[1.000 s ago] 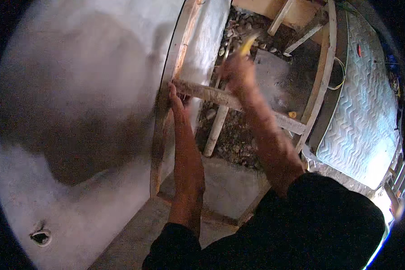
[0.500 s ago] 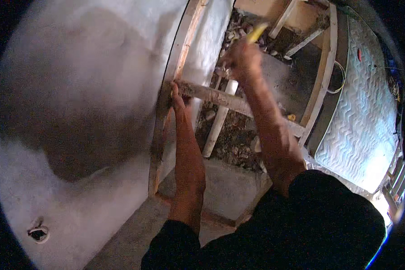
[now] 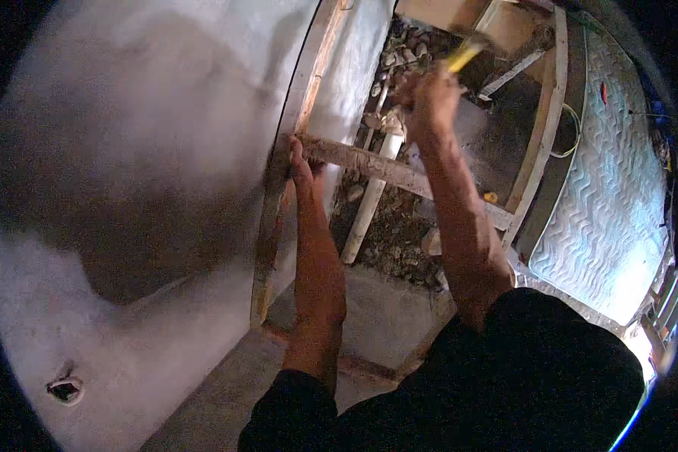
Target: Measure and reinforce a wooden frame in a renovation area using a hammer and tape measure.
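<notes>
Hammer (image 3: 464, 57) in clenched grip of right hand (image 3: 436, 98); left hand (image 3: 302, 164) touches crossbar (image 3: 367, 163), grip unclear; rubble (image 3: 396, 252) below.

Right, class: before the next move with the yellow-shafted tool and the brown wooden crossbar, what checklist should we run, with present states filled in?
1. Left hand at the left end of the brown wooden crossbar: ok.
2. Right hand gripping the yellow-shafted tool: ok.
3. Tool apart from the left hand: ok.
4. Tool's far end clearly visible: not ok, it is blurred.
5. Crossbar fastened to the long pale wooden right rail: cannot tell, no fastening is discernible.
</notes>
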Demonstrator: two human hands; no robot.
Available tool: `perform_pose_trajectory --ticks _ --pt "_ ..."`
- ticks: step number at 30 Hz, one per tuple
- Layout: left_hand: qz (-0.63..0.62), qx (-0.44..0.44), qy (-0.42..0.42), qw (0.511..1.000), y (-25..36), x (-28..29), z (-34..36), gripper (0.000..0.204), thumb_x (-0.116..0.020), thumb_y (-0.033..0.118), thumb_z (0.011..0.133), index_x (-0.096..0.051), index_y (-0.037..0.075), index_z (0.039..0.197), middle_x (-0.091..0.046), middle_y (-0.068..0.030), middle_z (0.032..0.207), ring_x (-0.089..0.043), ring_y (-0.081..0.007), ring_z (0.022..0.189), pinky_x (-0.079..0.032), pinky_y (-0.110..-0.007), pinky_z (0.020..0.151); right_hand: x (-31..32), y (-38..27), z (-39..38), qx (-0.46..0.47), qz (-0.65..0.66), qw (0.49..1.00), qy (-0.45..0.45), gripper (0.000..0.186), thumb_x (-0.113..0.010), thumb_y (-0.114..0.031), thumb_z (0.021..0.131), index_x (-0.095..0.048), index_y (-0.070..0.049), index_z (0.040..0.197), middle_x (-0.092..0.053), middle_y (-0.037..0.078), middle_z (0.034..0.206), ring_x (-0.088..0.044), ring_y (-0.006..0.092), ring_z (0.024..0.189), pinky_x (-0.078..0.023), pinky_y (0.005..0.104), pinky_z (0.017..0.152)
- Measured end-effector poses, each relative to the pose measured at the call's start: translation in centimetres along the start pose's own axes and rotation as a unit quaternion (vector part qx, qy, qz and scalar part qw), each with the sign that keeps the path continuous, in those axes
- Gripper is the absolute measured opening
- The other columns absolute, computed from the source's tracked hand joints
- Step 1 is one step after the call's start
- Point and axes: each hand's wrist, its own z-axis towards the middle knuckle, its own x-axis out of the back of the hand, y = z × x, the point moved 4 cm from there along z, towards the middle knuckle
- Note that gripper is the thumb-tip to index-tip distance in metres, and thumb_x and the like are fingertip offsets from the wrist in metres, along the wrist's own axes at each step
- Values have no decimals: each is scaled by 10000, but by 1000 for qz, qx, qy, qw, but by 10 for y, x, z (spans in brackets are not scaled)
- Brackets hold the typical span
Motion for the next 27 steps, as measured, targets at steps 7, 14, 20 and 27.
perform_pose_trajectory --ticks 7,14,20,27 --pt "-33 8 -112 993 -36 17 66 465 -471 427 874 -496 49 1144 -590 -42 901 -568 -171 719 -474 -318 585 20 185 -53 257 -330 739 -528 290 -432 -297 890 -544 -50 787 -536 28 630 -511 129 534 -438 285 446" --pt "-10 -25 21 999 -23 49 49 508 -489 412 864 -464 19 1186 -543 -83 1107 -581 -238 877 -497 -346 703 0 7 -3 -63 18 998 26 217 -421 -258 900 -492 -77 805 -495 50 623 -494 134 538 -419 281 432" --pt "-38 79 -93 992 -85 -17 63 601 -485 521 832 -475 14 1154 -545 -73 1072 -580 -210 841 -500 -342 613 52 130 -42 328 -542 725 270 260 -429 -212 902 -518 18 819 -572 111 785 -533 186 718 -425 370 570" --pt "-33 47 58 997 -72 -37 29 545 -494 527 827 -523 31 1052 -549 -45 715 -503 -140 509 -397 -295 426 26 13 0 -30 -253 962 -96 233 -486 -255 860 -478 -71 718 -455 15 638 -431 173 555 -389 316 496"
